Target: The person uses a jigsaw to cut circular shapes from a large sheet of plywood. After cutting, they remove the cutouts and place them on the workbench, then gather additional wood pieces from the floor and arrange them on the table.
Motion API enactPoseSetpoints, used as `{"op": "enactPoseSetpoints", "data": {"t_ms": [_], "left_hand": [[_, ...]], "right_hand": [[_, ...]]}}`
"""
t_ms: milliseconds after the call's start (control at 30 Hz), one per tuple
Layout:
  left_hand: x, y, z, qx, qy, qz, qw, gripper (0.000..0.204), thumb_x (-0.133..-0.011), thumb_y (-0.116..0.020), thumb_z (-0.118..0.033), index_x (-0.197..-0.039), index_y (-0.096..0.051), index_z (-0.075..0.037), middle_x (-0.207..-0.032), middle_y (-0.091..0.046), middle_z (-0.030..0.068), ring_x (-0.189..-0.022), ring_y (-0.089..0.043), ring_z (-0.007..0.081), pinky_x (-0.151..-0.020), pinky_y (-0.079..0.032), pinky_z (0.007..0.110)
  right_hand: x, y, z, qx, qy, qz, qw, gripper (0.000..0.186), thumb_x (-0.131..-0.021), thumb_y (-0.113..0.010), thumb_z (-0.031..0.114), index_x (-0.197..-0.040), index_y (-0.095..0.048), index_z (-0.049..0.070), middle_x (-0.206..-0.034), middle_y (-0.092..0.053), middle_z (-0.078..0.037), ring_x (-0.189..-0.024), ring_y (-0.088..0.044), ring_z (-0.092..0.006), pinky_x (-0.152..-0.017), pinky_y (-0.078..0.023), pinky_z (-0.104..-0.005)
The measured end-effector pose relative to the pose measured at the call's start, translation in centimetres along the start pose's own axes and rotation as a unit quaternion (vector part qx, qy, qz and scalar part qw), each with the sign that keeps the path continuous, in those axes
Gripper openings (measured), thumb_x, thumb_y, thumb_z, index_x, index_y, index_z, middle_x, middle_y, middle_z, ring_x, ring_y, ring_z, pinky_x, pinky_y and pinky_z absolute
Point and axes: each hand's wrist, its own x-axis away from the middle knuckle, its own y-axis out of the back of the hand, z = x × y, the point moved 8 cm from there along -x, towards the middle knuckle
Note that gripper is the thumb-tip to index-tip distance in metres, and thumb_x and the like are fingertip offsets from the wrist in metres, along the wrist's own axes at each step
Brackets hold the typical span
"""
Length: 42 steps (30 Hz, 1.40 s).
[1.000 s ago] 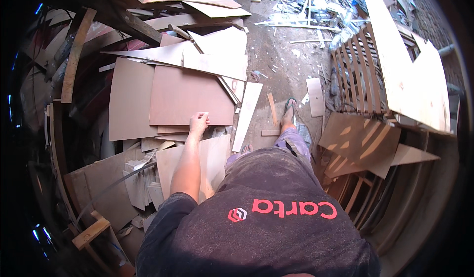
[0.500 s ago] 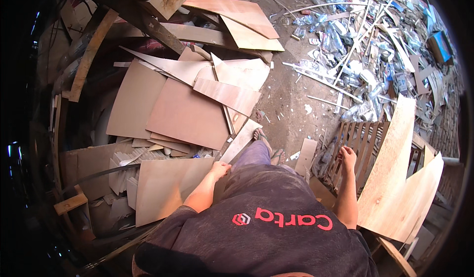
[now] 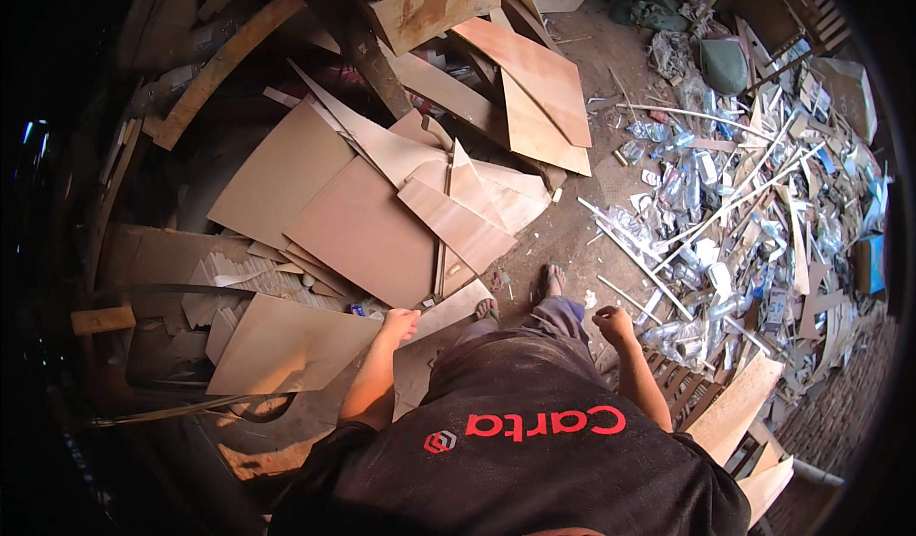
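Note:
My left hand (image 3: pixel 399 325) hangs with curled fingers beside the corner of a pale plywood sheet (image 3: pixel 291 345); nothing shows in it, and it seems apart from the sheet. On the other side, my right hand (image 3: pixel 612 323) is also closed, with no thing visible in its fingers. Ahead and left lies a heap of flat panels: a large brown panel (image 3: pixel 358 231), a tan panel (image 3: pixel 286 173) and a narrow offcut (image 3: pixel 458 226) lying over it. A slatted wooden piece (image 3: pixel 679 383) and a long plywood strip (image 3: pixel 733 407) are right of my right forearm.
A scrap pile of plastic bottles and wood sticks (image 3: pixel 706 221) spreads over the right side. Bare dirt floor (image 3: pixel 582 221) runs between it and the panels. Dark timber (image 3: pixel 348 35) slants over the far left. A blue box (image 3: pixel 869 264) stands at the right rim.
My view has turned and shifted forward, and my feet have changed places in a step. Both hands have swung a little, still closed. The slatted piece and plywood strip now sit lower.

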Motion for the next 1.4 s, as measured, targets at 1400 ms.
{"op": "enactPoseSetpoints", "data": {"t_ms": [1400], "left_hand": [[13.0, -45.6, 1.1, 0.328, 0.216, -0.268, 0.88, 0.039, -0.09, -0.065, -0.035, -0.1, -0.069, 0.002, -0.09, -0.071, 0.0167, -0.083, -0.069, 0.0278, -0.075, -0.053, 0.04]], "right_hand": [[-55.3, 6.1, 58.3, 0.336, 0.505, -0.183, 0.774, 0.094, -0.076, -0.071, 0.061, -0.145, -0.038, 0.006, -0.132, -0.05, -0.03, -0.12, -0.052, -0.0425, -0.1, -0.044, -0.0483]]}}
